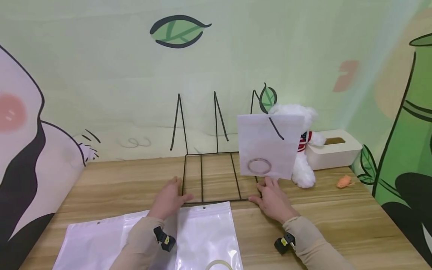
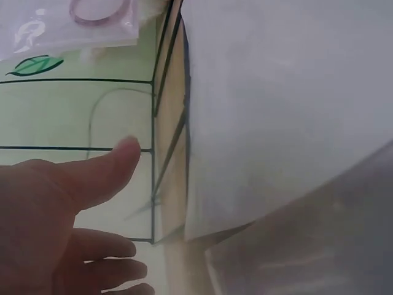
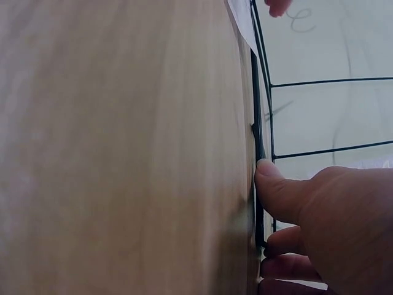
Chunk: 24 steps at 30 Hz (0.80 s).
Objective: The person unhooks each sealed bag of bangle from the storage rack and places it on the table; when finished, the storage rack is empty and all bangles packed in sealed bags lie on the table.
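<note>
Left hand (image 1: 168,200) spread loosely, thumb well apart from fingers, with hold of nothing, right at the front left corner of a black wire rack (image 1: 201,176); right hand (image 1: 275,200) at the front right corner, thumb laid against the front wire, fingers around the side; cannot tell whether pinched tight or only touching. Nearest, along the bottom of the head view, tan sleeves (image 1: 136,243) on both arms, with a small black camera (image 1: 164,239) at the left wrist and another at the right; beside and beneath the left arm, a white bag (image 1: 92,245) flat on the wooden table (image 1: 357,225); between the arms, a shiny clear-and-white bag (image 1: 206,228), with a pale ring (image 1: 218,261) partly cut off by the bottom edge. Just beyond, between both hands, the rack, flat base on the table, three bent hooks rising at the back; on the right hook, a hanging bag (image 1: 260,142), upright, with a brownish ring (image 1: 259,173) low inside. Farther right, partly behind that bag, a white plush toy (image 1: 303,176); right of the toy, an orange trinket (image 1: 344,182); behind, a white tissue box (image 1: 332,159); farthest, a pale green wall (image 1: 111,75) with painted leaves.
</note>
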### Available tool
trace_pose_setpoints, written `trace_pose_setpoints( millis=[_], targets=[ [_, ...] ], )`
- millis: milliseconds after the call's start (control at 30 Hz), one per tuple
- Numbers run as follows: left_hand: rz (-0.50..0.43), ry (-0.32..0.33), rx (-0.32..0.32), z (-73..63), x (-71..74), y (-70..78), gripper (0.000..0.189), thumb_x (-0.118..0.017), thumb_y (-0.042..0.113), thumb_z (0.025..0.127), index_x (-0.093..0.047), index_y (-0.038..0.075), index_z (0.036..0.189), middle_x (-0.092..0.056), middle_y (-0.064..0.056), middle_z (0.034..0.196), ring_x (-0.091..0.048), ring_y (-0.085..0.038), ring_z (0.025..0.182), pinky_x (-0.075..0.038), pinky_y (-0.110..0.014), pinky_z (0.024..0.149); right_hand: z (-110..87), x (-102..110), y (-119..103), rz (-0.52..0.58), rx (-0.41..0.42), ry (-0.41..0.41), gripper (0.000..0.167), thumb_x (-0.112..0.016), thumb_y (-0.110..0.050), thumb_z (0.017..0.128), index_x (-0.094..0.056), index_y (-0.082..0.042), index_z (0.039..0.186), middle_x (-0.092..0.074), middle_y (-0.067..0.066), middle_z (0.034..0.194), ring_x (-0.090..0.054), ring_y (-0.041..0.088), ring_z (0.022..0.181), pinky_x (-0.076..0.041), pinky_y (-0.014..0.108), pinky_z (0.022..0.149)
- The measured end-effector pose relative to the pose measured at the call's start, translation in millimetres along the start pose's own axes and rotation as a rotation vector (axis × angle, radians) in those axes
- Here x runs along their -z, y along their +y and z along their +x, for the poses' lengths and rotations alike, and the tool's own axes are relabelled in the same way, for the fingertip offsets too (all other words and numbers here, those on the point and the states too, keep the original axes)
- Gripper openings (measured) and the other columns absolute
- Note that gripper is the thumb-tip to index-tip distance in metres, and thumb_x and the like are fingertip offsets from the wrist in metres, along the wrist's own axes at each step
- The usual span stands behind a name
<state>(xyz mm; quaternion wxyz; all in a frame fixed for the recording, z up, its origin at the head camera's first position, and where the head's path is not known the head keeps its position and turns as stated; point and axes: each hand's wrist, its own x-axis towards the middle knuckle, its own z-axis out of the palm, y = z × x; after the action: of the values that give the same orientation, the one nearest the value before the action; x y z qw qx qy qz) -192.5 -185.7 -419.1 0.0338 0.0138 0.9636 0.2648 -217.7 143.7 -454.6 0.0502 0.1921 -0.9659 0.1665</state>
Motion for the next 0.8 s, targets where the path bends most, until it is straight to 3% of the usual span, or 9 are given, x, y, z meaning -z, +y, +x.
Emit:
trace_pose_setpoints(
  millis=[100,500,800],
  targets=[
    [-0.020,-0.042,0.001,3.0,-3.5,-2.1,0.081,-0.069,0.038,0.090,-0.033,-0.013,0.143,-0.024,-0.030,0.152,-0.023,-0.046,0.140,-0.023,-0.054,0.113,-0.2,0,0,0.007,-0.002,0.010,0.057,-0.069,-0.036,0.091,-0.060,0.009,0.125,-0.050,0.014,0.110,-0.047,0.031,0.105,-0.047,0.046,0.088],
    [-0.071,-0.095,0.000,9.2,-13.3,-11.6,0.079,-0.071,0.032,0.089,-0.034,-0.013,0.143,-0.027,-0.031,0.151,-0.026,-0.046,0.139,-0.022,-0.053,0.113,-0.3,-2,1,0.004,0.010,0.007,0.058,-0.068,-0.036,0.091,-0.059,0.009,0.125,-0.050,0.014,0.109,-0.046,0.030,0.105,-0.048,0.047,0.087],
    [0.034,-0.101,-0.080,8.6,-16.9,-15.0,0.079,-0.069,0.034,0.089,-0.036,-0.016,0.140,-0.027,-0.035,0.149,-0.026,-0.047,0.138,-0.024,-0.053,0.113,0.6,-4,1,0.009,0.005,0.010,0.056,-0.068,-0.036,0.091,-0.060,0.007,0.126,-0.050,0.013,0.109,-0.046,0.030,0.106,-0.048,0.048,0.087]
  ],
)
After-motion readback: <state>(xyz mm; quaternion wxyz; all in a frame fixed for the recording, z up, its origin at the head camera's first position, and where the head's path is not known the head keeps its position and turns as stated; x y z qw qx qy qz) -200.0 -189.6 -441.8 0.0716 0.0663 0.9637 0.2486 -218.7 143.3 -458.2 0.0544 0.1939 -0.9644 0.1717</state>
